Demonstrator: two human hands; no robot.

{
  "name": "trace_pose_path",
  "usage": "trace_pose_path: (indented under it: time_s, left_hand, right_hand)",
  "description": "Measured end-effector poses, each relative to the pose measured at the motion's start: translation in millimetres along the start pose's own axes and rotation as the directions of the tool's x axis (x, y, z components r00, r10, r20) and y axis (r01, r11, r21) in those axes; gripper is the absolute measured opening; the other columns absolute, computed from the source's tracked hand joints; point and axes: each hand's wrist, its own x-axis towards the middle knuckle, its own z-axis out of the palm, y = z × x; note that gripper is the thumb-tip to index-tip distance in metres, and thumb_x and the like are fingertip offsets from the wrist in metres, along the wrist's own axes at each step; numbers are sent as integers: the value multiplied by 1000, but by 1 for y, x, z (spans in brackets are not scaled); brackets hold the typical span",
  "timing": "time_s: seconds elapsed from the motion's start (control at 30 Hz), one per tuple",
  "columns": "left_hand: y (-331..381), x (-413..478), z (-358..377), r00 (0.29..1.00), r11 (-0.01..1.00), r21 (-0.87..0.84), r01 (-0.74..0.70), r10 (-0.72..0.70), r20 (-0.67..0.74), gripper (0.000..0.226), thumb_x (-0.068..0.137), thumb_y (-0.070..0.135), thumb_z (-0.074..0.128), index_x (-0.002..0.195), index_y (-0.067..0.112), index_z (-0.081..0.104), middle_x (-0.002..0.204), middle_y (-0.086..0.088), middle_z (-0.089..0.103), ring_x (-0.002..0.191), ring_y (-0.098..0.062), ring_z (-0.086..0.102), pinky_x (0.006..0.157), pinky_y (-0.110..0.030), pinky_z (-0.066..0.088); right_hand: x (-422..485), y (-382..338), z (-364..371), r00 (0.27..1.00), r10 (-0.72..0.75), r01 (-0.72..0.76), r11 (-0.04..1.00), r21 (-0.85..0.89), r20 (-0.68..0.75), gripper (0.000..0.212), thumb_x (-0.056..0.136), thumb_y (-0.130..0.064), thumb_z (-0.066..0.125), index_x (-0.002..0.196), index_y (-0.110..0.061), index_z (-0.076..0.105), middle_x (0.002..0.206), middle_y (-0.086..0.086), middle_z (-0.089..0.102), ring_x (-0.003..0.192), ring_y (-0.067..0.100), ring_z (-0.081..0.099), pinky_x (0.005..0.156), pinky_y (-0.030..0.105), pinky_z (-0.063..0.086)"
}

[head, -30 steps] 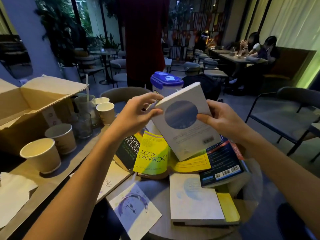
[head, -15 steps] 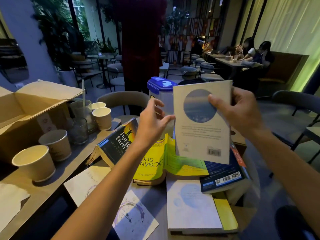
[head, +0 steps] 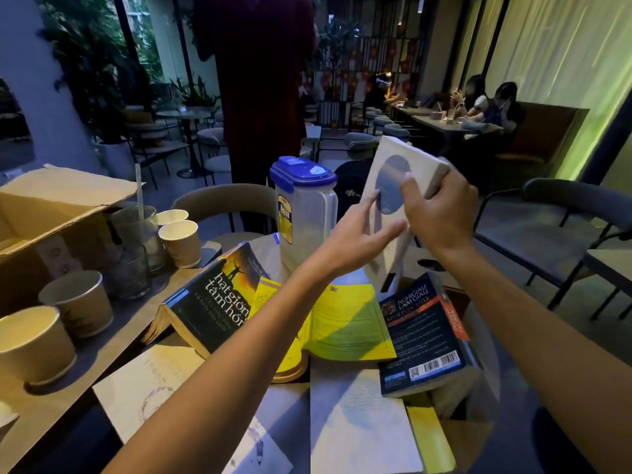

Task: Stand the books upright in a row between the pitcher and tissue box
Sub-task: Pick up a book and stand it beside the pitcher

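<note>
Centre right of the frame: your right grip (head: 436, 213) curls round the upper edge of the white book (head: 393, 172) and holds it tilted, near upright, just right of the blue-lidded pitcher (head: 304, 213). Your left grip (head: 355, 237) is spread, with straight fingers (head: 371, 204) touching the cover. Lower centre: the yellow book (head: 349, 323), dark book (head: 212, 302) and navy book (head: 424, 336) lie in a loose pile on the worktop (head: 287, 398).

Tilted white book (head: 388, 179) right of blue-lidded pitcher (head: 304, 213); other books (head: 345, 319) heaped
</note>
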Motion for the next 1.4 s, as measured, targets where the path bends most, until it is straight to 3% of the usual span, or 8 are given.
trace_pose_path:
  time_s: [0.2,0.43,0.6,0.67,0.97,1.07,1.2,1.4]
  left_hand:
    - [-58,11,30,999,995,96,36,-33,-35,99,84,56,66,161,24,12,164,-5,32,148,-20,37,119,-47,35]
    - [-84,10,40,999,996,86,21,-18,-30,88,87,14,60,161,21,12,159,-6,38,148,-21,35,119,-48,34]
    - [-91,15,41,999,998,55,29,-28,-24,92,89,-14,50,162,18,6,155,-10,39,131,-19,47,96,-6,41]
    - [-94,17,39,999,998,50,39,-38,-28,95,87,-17,48,163,20,3,159,-7,34,127,-17,48,89,-2,40]
    - [-102,13,32,991,986,143,89,-73,-111,88,89,-4,55,159,28,12,139,-12,55,115,-28,61,88,-51,56]
    - [-90,2,28,982,970,183,160,-138,-126,60,97,13,57,152,16,35,133,-14,63,118,-32,63,96,-50,53]
    - [-80,-16,2,956,937,267,225,-158,-249,27,98,26,61,110,8,75,97,-10,78,84,-19,72,78,-33,59]
    - [-85,-16,-25,904,949,199,246,-150,-401,16,96,27,66,97,13,59,84,-5,68,79,-22,66,75,-45,58]
  right_hand:
    - [-6,26,43,996,-10,17,997,-80,88,17,93,-19,62,86,-5,57,59,-6,50,51,-4,48,44,6,33]
    - [-15,47,65,963,138,-105,983,-148,233,17,92,-16,61,81,-8,51,63,1,51,53,6,47,46,9,37]
    - [-5,51,71,916,216,-160,970,-185,339,21,92,-22,58,77,-11,49,66,2,53,55,13,49,42,14,31]
    - [-3,50,73,897,243,-183,965,-190,369,22,91,-23,58,75,-12,47,66,1,51,55,13,47,45,19,32]
    - [-5,44,86,884,237,-176,967,-183,403,17,91,-22,57,83,-10,50,69,1,53,55,12,48,50,26,38]
    - [-5,43,92,888,236,-167,965,-200,395,15,93,-22,55,90,-7,52,72,1,54,58,13,50,50,27,39]
    - [-2,45,91,879,253,-172,959,-226,404,18,94,-25,54,93,-7,52,75,3,55,60,17,52,51,32,44]
    - [-1,40,89,858,263,-149,949,-276,441,18,96,-27,53,89,-10,51,74,1,53,59,15,48,51,29,38]
